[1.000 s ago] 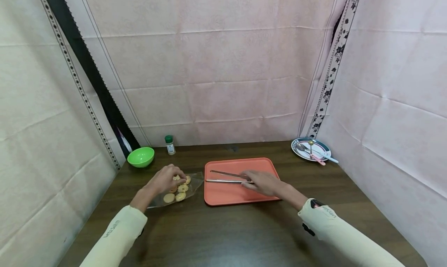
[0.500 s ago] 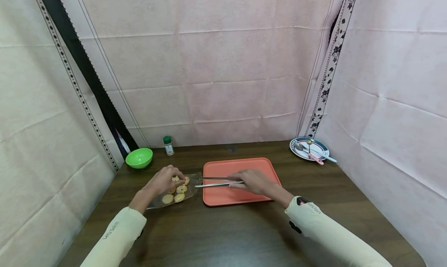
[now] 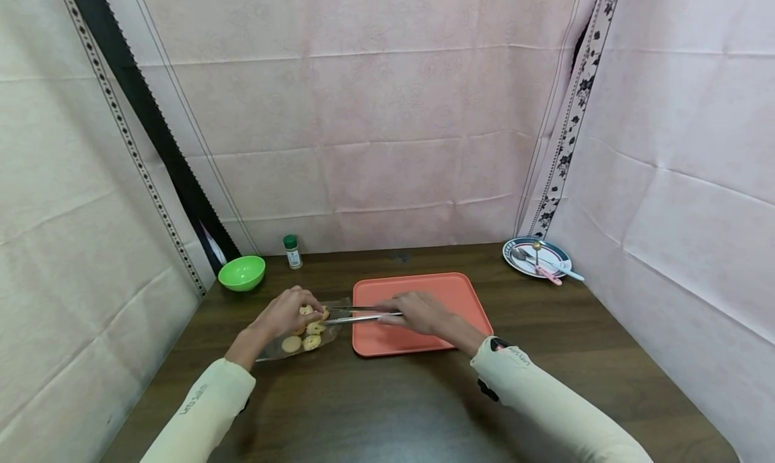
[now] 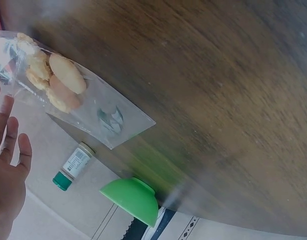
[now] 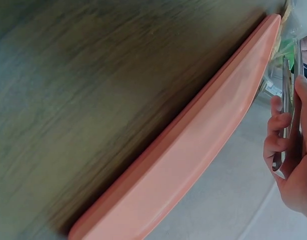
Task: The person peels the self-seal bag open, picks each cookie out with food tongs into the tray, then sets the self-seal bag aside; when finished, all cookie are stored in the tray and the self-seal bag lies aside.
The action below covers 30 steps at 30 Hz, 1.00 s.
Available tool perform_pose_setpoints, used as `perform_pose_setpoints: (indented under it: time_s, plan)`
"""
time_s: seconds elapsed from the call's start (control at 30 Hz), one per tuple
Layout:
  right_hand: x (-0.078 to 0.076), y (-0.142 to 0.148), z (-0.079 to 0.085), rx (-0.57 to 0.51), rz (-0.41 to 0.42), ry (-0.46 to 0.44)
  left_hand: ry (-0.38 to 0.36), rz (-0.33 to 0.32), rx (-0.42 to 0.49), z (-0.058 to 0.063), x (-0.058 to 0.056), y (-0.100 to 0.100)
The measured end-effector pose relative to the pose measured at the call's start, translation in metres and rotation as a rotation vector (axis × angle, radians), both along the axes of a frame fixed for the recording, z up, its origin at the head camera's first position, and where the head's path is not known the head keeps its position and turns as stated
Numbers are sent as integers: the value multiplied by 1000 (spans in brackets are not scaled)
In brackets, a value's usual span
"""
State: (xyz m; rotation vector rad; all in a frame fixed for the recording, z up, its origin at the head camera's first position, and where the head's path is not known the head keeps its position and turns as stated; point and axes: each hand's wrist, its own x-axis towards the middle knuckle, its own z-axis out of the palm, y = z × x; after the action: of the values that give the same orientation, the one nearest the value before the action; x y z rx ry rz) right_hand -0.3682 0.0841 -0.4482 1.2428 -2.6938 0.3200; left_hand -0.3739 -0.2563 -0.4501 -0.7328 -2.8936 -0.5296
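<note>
My left hand (image 3: 289, 310) pinches the upper edge of a clear plastic bag (image 4: 101, 102) with several round cookies (image 4: 68, 73) in it; its other fingers hang loose in the left wrist view. In my right hand (image 3: 414, 312) are metal tongs (image 3: 357, 318), gripped by the fingers in the right wrist view (image 5: 285, 105). Their arms point left, spread apart, and the tips overlap the bag and cookies in the head view. Beneath the right hand lies a coral-pink tray (image 3: 399, 340) with nothing visible on it.
A green bowl (image 3: 242, 273) and a small green-capped jar (image 3: 293, 253) stand at the back left of the wooden table (image 3: 339, 409). A plate (image 3: 514, 264) with a spoon and a pink-handled utensil sits at the back right, near the cloth walls.
My right hand has carried the tongs leftward, from over the tray to the bag, so the tips now reach the cookies. The left hand and the bag have barely moved.
</note>
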Motion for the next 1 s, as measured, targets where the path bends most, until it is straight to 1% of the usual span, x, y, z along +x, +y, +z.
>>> perform_pose_setpoints:
  time_s: [0.13, 0.23, 0.37, 0.5, 0.57, 0.7, 0.83, 1.0]
  plan:
    - [-1, -2, -1, 0, -14, -1, -38, 18, 18, 3, 2, 0]
    - [-1, -2, -2, -6, -24, -7, -59, 15, 33, 5, 4, 1]
    - [1, -1, -3, -21, -35, -17, -54, -26, 38, 5, 5, 3]
    - [2, 0, -3, -32, -33, -20, -28, -74, 42, 3, 5, 3]
    - [3, 0, -3, -43, -29, -23, -17, -81, 50, 3, 4, 4]
    - [4, 1, -3, -58, -22, -27, -12, -74, 56, 5, 4, 5]
    - [5, 3, -4, -61, -19, -18, -32, -61, 55, 8, 4, 5]
    - [5, 4, -7, -87, -25, -16, -60, -39, 60, 6, 5, 4]
